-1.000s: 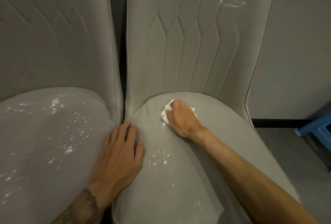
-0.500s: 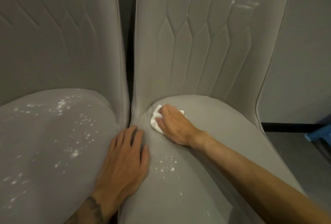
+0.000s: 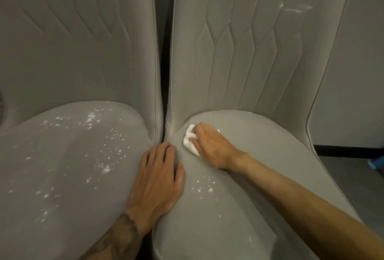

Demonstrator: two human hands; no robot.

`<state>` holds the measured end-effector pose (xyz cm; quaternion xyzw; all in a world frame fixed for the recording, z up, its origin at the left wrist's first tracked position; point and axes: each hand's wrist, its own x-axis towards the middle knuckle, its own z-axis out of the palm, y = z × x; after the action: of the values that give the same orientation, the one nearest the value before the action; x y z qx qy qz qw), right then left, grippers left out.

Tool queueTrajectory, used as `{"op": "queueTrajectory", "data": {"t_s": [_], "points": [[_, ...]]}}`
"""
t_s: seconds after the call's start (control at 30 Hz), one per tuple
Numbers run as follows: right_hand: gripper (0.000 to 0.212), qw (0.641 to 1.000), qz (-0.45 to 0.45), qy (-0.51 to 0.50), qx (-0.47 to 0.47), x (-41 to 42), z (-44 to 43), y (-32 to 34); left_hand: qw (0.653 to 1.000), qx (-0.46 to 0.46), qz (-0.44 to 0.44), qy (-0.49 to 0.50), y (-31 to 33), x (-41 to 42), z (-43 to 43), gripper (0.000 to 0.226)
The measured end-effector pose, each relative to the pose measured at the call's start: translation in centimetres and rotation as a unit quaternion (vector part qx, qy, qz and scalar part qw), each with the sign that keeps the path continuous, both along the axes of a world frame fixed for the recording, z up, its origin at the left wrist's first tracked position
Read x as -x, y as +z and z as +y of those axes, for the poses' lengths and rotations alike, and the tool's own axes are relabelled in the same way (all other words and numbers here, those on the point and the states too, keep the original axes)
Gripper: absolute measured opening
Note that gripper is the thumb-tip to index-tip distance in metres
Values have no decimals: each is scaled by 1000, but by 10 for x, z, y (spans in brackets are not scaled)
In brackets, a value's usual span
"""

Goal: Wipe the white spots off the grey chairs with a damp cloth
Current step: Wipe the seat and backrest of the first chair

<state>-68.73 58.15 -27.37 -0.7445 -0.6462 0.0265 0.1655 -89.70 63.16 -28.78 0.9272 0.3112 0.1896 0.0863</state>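
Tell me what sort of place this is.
Likely an indoor room, perhaps a dining area; I can't be sure. The left chair and right chair, padded and grey, stand side by side by a plain wall with a dark skirting board and grey floor.

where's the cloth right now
In the head view, the right hand holds the white cloth against the back left corner of the right chair's seat, just beyond the left hand and beside the gap between the chairs.
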Motion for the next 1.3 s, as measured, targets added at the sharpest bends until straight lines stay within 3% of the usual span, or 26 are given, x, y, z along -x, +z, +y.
{"op": "queueTrajectory", "data": {"t_s": [0.1, 0.17, 0.37, 0.57, 0.7, 0.77, 0.93, 1.13, 1.3], "points": [[32, 996, -23, -83, 8, -7, 27, 9, 999, 46, -27, 0, 5, 3, 3, 33], [33, 996, -27, -85, -1, 9, 33, 8, 997, 64, -38, -3, 6, 9, 8, 30], [23, 997, 18, 68, -11, 51, -19, 0, 999, -9, -31, -32, -9, 30, 8, 47], [31, 999, -26, -41, -2, 37, 16, 12, 999, -23, -35, -25, -12, 27, 9, 34], [12, 996, -8, 80, -48, 74, -20, -2, 997, -25, -61, -50, -15, 28, 10, 41], [13, 994, 1, 109, -29, 68, -32, -3, 996, -36, -56, -55, -15, 29, 11, 37], [31, 999, -26, -30, 4, 37, -5, 11, 998, -51, -33, -34, -11, 27, 10, 32], [22, 997, 11, 72, 9, 64, -68, 4, 998, -46, -32, -33, -12, 28, 10, 33], [30, 995, -27, -96, 16, 40, -80, 14, 998, -44, -30, -29, -13, 27, 10, 31]]}}
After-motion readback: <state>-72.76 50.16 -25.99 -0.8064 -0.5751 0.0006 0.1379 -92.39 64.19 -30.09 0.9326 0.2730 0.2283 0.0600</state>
